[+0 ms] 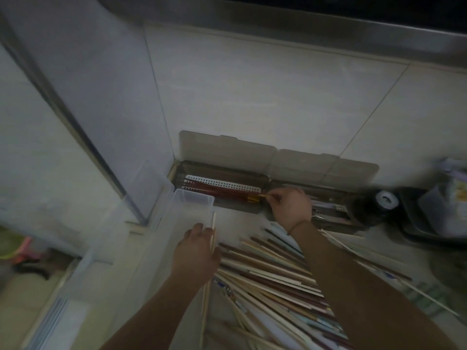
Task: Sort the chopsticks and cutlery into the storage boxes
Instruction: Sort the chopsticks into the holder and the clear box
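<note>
Two grey storage boxes stand open side by side against the tiled wall, lids up. The left box [182, 173] holds dark red chopsticks [222, 192] on a white perforated insert. My right hand [290, 207] is over the seam between the boxes and pinches the yellow-tipped end of a chopstick [262, 196] lying in the left box. The right box [333, 218] is partly hidden by that hand. My left hand [197, 251] holds a pale wooden chopstick [213, 231] upright beside a clear plastic bin. A loose heap of mixed chopsticks [273, 276] lies on the counter between my forearms.
A clear plastic bin [192, 200] stands left of the boxes, with another clear container [156, 188] behind it at the wall corner. A dark jar [379, 205] and a dark tray [414, 223] with packets stand at the right. The counter's edge drops off at the lower left.
</note>
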### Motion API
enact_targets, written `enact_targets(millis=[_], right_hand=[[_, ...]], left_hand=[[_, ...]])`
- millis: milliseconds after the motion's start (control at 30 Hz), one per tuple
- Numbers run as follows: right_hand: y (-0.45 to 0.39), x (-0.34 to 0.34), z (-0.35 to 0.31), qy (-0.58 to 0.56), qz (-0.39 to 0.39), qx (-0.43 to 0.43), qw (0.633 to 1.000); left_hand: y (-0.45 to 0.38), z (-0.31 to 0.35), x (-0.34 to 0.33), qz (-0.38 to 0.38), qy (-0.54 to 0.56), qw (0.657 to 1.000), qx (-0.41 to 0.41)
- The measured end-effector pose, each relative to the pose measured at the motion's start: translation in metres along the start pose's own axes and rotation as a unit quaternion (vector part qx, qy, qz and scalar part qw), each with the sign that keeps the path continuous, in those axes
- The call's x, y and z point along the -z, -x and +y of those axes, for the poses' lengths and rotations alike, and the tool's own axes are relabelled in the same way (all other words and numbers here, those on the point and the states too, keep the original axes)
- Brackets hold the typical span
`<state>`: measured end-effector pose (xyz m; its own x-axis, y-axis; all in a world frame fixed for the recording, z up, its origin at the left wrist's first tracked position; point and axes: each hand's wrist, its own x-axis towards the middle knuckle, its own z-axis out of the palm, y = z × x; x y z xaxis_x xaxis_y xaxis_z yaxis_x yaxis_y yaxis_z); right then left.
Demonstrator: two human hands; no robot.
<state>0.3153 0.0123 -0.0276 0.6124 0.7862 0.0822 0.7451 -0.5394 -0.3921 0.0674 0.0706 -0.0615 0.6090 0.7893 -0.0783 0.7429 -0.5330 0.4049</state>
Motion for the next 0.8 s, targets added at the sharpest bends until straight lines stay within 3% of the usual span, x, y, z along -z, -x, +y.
enact_targets(millis=[100, 200, 300, 467, 633, 800], right_hand=[[-0.005, -0.008, -0.012, -0.012, -0.015, 0.018, 1.000], [0.007, -0.001, 0.000, -0.053, 0.084, 0.039, 0.994], [0.033, 0.013, 0.036, -0.036, 0.112, 0.052, 0.992], [0.108, 0.026, 0.099, 0.048, 0.028, 0.081, 0.995], [0.160, 0.026, 0.138, 0.065, -0.058, 0.014, 0.996], [0.194, 0.028, 0.156, 0.066, -0.013, -0.040, 0.997]], left_hand=[[0.000, 0.000, -0.002, -0.003, -0.001, 1.000, -0.001], [-0.001, 0.000, -0.003, -0.003, 0.001, 1.000, -0.001], [-0.001, -0.002, -0.004, -0.007, 0.006, 1.000, -0.002], [-0.002, -0.001, -0.004, -0.012, 0.007, 1.000, -0.001], [-0.001, 0.000, -0.005, -0.004, 0.016, 1.000, -0.004], [-0.002, 0.000, -0.003, -0.001, 0.017, 1.000, -0.002]])
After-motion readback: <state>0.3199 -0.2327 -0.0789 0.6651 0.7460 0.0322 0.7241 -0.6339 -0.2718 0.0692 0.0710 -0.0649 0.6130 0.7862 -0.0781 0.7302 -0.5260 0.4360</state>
